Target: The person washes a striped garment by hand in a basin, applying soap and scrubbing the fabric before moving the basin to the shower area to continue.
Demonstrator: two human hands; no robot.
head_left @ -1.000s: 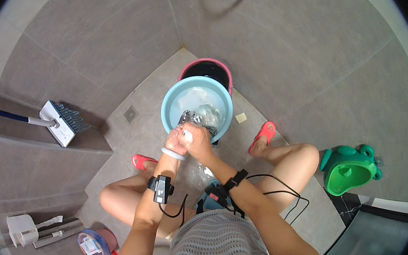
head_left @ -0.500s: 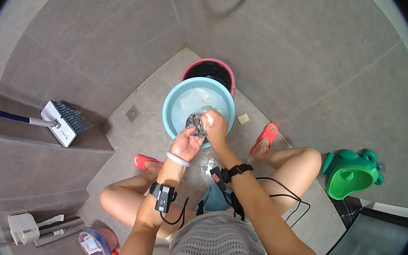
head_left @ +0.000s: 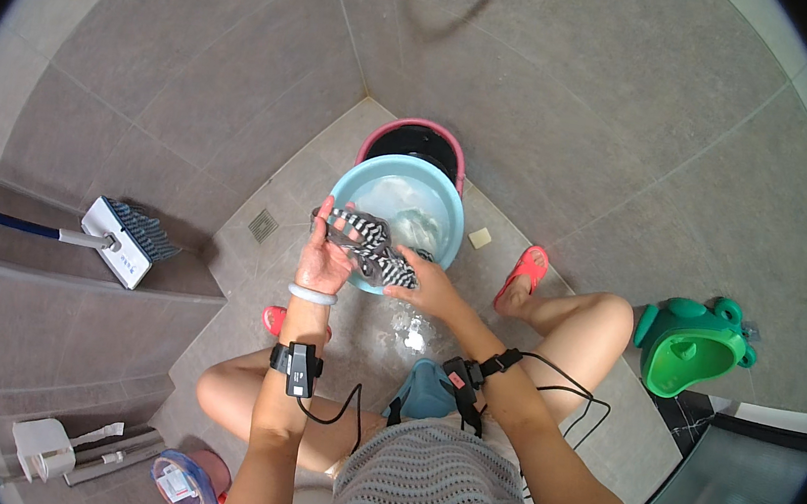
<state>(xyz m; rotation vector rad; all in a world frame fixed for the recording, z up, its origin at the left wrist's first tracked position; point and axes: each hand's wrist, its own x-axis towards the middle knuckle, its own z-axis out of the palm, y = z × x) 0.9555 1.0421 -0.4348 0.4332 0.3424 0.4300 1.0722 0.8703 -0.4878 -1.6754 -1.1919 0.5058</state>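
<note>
A wet black-and-white patterned cloth (head_left: pixel 372 236) is spread between my two hands above the near side of a light blue basin (head_left: pixel 458 220). My left hand (head_left: pixel 325 261) is palm up and holds its left end, with fingers pointing away from me. On the other side my right hand (head_left: pixel 434 287) pinches the right end between thumb and fingers. Cloudy water fills the basin, and a pale cloth (head_left: pixel 416 229) lies in it. Folds hide part of the cloth's shape, so I cannot tell which garment it is.
Behind the basin stands a pink-rimmed dark tub (head_left: pixel 418 124). A floor drain (head_left: pixel 263 226) and yellowish block (head_left: pixel 480 237) lie either side. A flat brush (head_left: pixel 126 245) is at left, a green child's potty (head_left: pixel 691 350) at right, and a small bucket (head_left: pixel 188 481) at lower left.
The cloth, bunched between my hands before, is now stretched out with its pattern showing. My left hand has moved left and away from me; my right has moved nearer to me.
</note>
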